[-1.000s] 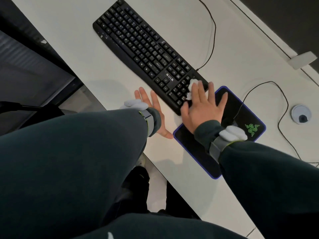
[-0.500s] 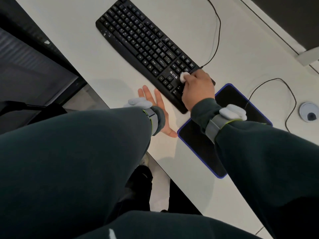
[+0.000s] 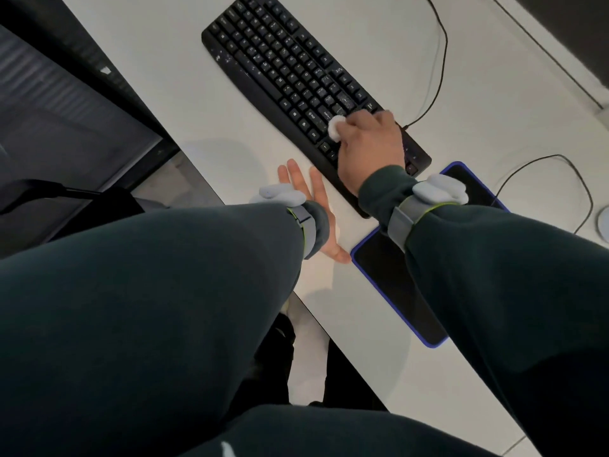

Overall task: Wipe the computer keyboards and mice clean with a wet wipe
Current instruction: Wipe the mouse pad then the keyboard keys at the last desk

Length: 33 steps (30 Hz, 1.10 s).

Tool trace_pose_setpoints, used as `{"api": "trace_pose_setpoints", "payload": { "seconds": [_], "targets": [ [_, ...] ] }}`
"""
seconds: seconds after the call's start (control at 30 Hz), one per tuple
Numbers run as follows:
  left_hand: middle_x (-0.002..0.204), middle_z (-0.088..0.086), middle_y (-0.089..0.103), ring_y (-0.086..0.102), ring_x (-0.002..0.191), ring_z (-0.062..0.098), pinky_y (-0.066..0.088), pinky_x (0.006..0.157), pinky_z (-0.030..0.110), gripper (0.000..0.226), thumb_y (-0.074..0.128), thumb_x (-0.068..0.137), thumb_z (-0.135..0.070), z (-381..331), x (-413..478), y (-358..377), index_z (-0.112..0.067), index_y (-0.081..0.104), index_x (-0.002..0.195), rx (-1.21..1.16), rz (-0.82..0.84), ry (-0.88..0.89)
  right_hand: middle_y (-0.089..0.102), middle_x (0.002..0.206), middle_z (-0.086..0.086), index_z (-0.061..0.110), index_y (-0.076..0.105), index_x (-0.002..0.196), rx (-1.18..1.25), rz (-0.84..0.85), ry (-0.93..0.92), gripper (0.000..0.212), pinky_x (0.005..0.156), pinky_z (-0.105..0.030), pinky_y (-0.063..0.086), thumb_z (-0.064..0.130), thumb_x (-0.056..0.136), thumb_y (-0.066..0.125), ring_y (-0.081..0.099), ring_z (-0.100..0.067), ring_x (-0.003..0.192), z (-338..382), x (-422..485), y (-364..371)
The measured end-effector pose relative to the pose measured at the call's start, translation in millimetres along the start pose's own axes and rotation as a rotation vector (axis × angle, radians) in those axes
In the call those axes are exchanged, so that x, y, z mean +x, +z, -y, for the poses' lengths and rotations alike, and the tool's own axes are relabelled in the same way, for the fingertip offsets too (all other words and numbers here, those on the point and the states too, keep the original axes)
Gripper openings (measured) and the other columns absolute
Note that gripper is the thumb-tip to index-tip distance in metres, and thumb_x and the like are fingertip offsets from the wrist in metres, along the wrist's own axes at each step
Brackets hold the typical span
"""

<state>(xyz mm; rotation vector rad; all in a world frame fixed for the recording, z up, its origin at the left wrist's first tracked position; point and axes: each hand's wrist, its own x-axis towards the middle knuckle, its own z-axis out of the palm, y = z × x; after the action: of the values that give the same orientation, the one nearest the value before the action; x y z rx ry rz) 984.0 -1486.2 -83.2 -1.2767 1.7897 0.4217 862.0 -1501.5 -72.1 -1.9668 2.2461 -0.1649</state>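
While the right hand [image 3: 369, 146] sits over the lower right end of the black keyboard [image 3: 290, 74], its grip is curled tight round a balled-up white wet wipe [image 3: 335, 128]. Only a small lump of the wipe pokes out on the hand's left side, touching the keys a bit above the middle of the frame. The rest is buried in the fist, so I can't tell how big it is.

The keyboard runs diagonally from the top centre toward the middle right on the white counter [image 3: 171, 103]. Its far corner is clipped by the top edge, its near end hides under the hand and cuff, and the key legends are too blurry to read.

The left hand [image 3: 311, 196] lies flat on the counter just beside the keyboard's front edge, grip relaxed with the fingers straight and a little apart. Most of the palm is hidden behind the dark sleeve [image 3: 164, 291] and a grey wrist band [image 3: 280, 194]. Its thumb tip ends right by the corner of the blue-edged mouse pad [image 3: 392, 285]; can't tell if they touch.

The right forearm covers much of that pad. A thin cable [image 3: 443, 61] leaves the keyboard, and something round [image 3: 604, 222] is cut off at the right edge.
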Motion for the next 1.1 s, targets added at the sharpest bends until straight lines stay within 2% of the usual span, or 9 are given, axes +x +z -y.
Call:
{"api": "trace_pose_setpoints", "payload": {
  "seconds": [0.13, 0.27, 0.37, 0.53, 0.63, 0.77, 0.87, 0.97, 1.1],
  "targets": [
    [0.140, 0.043, -0.041, -0.034, 0.129, 0.067, -0.006, 0.108, 0.076, 0.176, 0.046, 0.024, -0.106, -1, 1, 2, -0.005, -0.041, 0.140, 0.037, -0.027, 0.042, 0.058, 0.128, 0.004, 0.020, 0.061, 0.126, -0.175, 0.022, -0.022, 0.046, 0.099, -0.054, 0.030, 0.043, 0.093, 0.038, 0.044, -0.036, 0.122, 1, -29, 2],
    [0.141, 0.043, -0.041, -0.035, 0.128, 0.067, -0.007, 0.108, 0.075, 0.182, 0.042, 0.016, -0.106, -1, 4, 4, -0.002, -0.038, 0.141, 0.018, -0.028, 0.021, 0.044, 0.149, 0.010, 0.022, 0.047, 0.144, -0.172, 0.077, 0.075, 0.056, 0.112, -0.069, 0.004, 0.045, 0.096, 0.027, 0.017, -0.037, 0.148, 2, -33, 2],
    [0.149, 0.031, -0.040, -0.040, 0.124, 0.067, -0.009, 0.107, 0.075, 0.174, 0.037, 0.018, -0.107, 1, 9, 4, -0.013, -0.039, 0.143, 0.071, -0.051, 0.104, 0.027, 0.160, 0.015, 0.027, 0.035, 0.152, -0.053, 0.147, 0.106, 0.062, 0.113, -0.068, -0.006, 0.050, 0.096, 0.021, 0.001, -0.031, 0.152, 17, -27, 10],
    [0.145, 0.034, -0.044, -0.040, 0.128, 0.064, -0.009, 0.109, 0.074, 0.171, 0.039, 0.020, -0.108, 1, 7, 5, -0.012, -0.045, 0.134, 0.063, -0.042, 0.099, 0.041, 0.152, 0.016, 0.029, 0.046, 0.145, -0.119, 0.087, -0.030, 0.056, 0.113, -0.070, -0.003, 0.052, 0.099, 0.024, 0.013, -0.030, 0.151, 13, -42, 6],
    [0.148, 0.035, -0.040, -0.038, 0.127, 0.067, -0.008, 0.107, 0.076, 0.189, 0.035, 0.000, -0.106, 0, 4, 1, -0.008, -0.036, 0.146, 0.034, 0.002, 0.044, 0.036, 0.156, 0.013, 0.024, 0.041, 0.149, -0.187, 0.119, 0.055, 0.061, 0.112, -0.072, -0.003, 0.049, 0.097, 0.021, 0.006, -0.032, 0.152, 3, -32, 1],
    [0.134, 0.041, -0.050, -0.042, 0.123, 0.067, -0.007, 0.107, 0.076, 0.176, 0.044, 0.020, -0.106, -1, 6, 1, -0.015, -0.033, 0.148, 0.045, 0.005, 0.052, 0.023, 0.162, 0.015, 0.027, 0.031, 0.154, -0.082, 0.172, 0.045, 0.064, 0.112, -0.070, -0.006, 0.052, 0.095, 0.020, -0.001, -0.027, 0.153, 16, -18, 7],
    [0.131, 0.041, -0.051, -0.038, 0.127, 0.066, -0.007, 0.109, 0.075, 0.169, 0.047, 0.030, -0.106, -1, 3, 2, -0.011, -0.042, 0.138, 0.066, -0.002, 0.069, 0.034, 0.157, 0.015, 0.028, 0.039, 0.149, -0.111, 0.151, -0.054, 0.062, 0.113, -0.069, -0.006, 0.054, 0.095, 0.022, 0.009, -0.029, 0.152, 9, -28, 3],
    [0.133, 0.042, -0.049, -0.036, 0.130, 0.065, -0.003, 0.109, 0.074, 0.179, 0.048, 0.019, -0.105, -1, 4, 3, -0.004, -0.045, 0.134, 0.005, -0.006, 0.017, 0.047, 0.148, 0.013, 0.023, 0.050, 0.142, -0.231, 0.115, -0.104, 0.058, 0.111, -0.073, 0.001, 0.049, 0.095, 0.028, 0.017, -0.035, 0.149, -12, -30, -4],
    [0.129, 0.042, -0.053, -0.038, 0.130, 0.063, -0.001, 0.108, 0.076, 0.181, 0.050, 0.012, -0.104, -1, 8, 4, -0.004, -0.051, 0.124, -0.064, 0.016, -0.011, 0.033, 0.158, 0.010, 0.020, 0.040, 0.149, -0.259, 0.121, -0.027, 0.063, 0.111, -0.073, 0.001, 0.048, 0.094, 0.027, 0.008, -0.033, 0.151, -18, -18, -5]
  ]
}}
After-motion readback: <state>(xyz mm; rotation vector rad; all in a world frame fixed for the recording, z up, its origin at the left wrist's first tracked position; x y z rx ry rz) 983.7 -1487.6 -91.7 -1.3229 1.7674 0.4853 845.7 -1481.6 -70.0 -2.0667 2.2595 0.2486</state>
